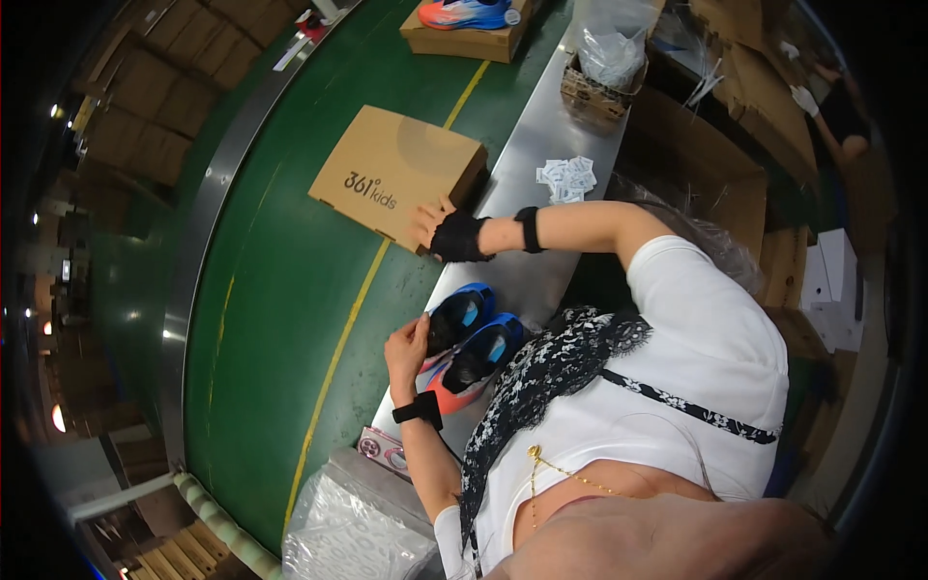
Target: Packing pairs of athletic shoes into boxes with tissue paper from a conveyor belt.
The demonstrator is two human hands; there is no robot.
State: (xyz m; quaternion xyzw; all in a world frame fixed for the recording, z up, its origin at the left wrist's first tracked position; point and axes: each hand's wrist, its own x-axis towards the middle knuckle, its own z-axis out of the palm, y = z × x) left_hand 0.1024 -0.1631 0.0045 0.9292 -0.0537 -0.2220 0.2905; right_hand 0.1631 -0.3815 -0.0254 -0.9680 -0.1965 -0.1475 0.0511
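Note:
A pair of blue and coral-orange sneakers stands side by side on the metal ledge, close to my body. My left hand (406, 350) has its thumb and fingers closed at the side of the farther sneaker (462, 314); some fingertips are hidden. The nearer sneaker (476, 362) rests against it, untouched. My right hand (440, 230), in a black fingerless glove, lies with spread fingers at the near corner of a brown cardboard shoe box (401, 169). The box's lid is down, and it sits on the green conveyor belt (290, 251).
Small white paper packets (567, 180) lie piled on the metal ledge (527, 159). Beyond them stands a carton (599, 92) holding clear plastic. Another sneaker (467, 14) sits on a box farther along the belt. Plastic-wrapped material (358, 522) is at lower left. Another person's gloved hand (804, 100) shows at upper right.

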